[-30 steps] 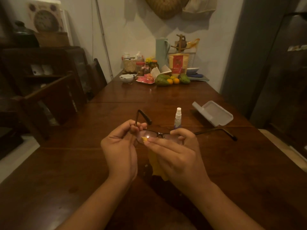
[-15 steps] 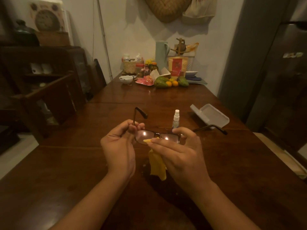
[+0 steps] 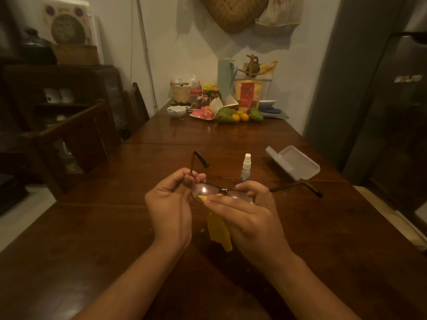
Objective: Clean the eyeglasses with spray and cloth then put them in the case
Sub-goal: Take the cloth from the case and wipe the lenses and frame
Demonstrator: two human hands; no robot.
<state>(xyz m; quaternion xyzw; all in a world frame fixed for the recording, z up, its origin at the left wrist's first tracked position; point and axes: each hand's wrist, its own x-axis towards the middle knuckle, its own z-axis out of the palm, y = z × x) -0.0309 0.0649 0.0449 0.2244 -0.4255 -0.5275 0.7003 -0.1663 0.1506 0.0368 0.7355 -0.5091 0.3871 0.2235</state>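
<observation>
Now, above the counter (image 3: 323,227), the curled left grip (image 3: 171,204) pinches the eyeglasses (image 3: 205,188) at the hinge; the right grip (image 3: 251,215) pinches a yellow cloth (image 3: 218,229) against the lens between them.

Thin dark-framed eyeglasses (image 3: 205,189), arms open, sit between the left hand (image 3: 169,204) and right hand (image 3: 249,213). A small yellow cloth (image 3: 218,229) hangs from the right hand, touching one lens. A little white-topped spray bottle (image 3: 245,168) stands just behind that hand. An open pale plastic case (image 3: 293,161) lies further right.
</observation>
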